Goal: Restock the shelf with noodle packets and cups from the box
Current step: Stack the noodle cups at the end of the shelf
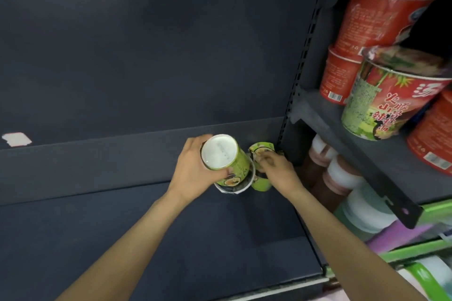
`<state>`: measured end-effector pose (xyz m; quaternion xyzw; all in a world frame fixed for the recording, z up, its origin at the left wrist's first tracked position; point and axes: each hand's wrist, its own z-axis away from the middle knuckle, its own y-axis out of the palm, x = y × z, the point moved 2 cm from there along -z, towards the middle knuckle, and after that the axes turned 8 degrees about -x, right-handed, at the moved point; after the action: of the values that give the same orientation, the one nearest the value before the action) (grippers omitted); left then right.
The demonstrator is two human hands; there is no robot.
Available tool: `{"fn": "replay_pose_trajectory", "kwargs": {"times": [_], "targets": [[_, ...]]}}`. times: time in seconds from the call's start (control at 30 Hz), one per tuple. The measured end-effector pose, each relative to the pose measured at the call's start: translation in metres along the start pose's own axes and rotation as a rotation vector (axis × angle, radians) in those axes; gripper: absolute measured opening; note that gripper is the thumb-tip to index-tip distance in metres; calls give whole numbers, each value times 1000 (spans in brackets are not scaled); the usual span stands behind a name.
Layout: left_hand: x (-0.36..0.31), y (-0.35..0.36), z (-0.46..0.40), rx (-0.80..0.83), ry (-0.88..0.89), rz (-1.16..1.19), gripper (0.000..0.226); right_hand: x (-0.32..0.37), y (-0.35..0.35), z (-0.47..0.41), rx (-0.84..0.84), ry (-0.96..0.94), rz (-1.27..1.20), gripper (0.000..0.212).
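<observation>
Head view: left hand curls round an upturned green paper noodle cup, white base up, over the dark metal shelf. Right hand pinches a second green noodle cup at the shelf's right end. Red noodle tubs fill the neighbouring bay.

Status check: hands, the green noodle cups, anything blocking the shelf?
Left hand grips upside-down green cup. Right hand holds second green cup by shelf upright. Nothing blocking.

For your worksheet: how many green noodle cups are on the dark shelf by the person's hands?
2. One green cup, white base facing the camera, is gripped by the left hand; a second green cup sits right of it under the right hand. Others may be hidden behind the hands.
</observation>
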<state>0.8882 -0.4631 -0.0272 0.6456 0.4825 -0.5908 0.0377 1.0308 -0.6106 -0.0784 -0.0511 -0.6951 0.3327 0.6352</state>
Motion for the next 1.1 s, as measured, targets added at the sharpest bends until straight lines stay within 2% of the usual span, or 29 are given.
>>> {"fn": "replay_pose_trajectory", "kwargs": {"times": [0.07, 0.13, 0.27, 0.37, 0.5, 0.6, 0.67, 0.73, 0.8, 0.93, 1.1], "targets": [[-9, -3, -1, -34, 17, 59, 76, 12, -3, 7, 86, 156, -263, 27], [-16, -6, -4, -54, 23, 113, 74, 24, -10, 14, 100, 226, -452, 24], [-23, -9, -14, 40, 16, 165, 70, 40, -34, 20, -106, 226, -696, 15], [-20, -5, -24, 156, -5, 121, 69, 52, -48, 19, -253, 178, -748, 16], [-25, 13, -41, 196, 85, 43, 79, 63, -58, 10, -421, -67, -441, 16], [-39, 35, -56, 287, 156, 63, 72, 73, -59, 7, -511, -305, -114, 16], [-45, 47, -64, 301, 83, 219, 64, 79, -58, 7, -570, -481, 90, 16], [-46, 55, -69, 273, -62, 436, 55, 77, -56, 7, -588, -604, 200, 16], [-44, 62, -71, 276, -128, 504, 52, 66, -54, 6, -561, -650, 275, 15], [-32, 82, -65, 310, -209, 472, 51, 42, -49, 2, -486, -632, 339, 15], [-29, 91, -63, 232, -264, 436, 48, 41, -52, 2, -415, -614, 381, 18]]}}
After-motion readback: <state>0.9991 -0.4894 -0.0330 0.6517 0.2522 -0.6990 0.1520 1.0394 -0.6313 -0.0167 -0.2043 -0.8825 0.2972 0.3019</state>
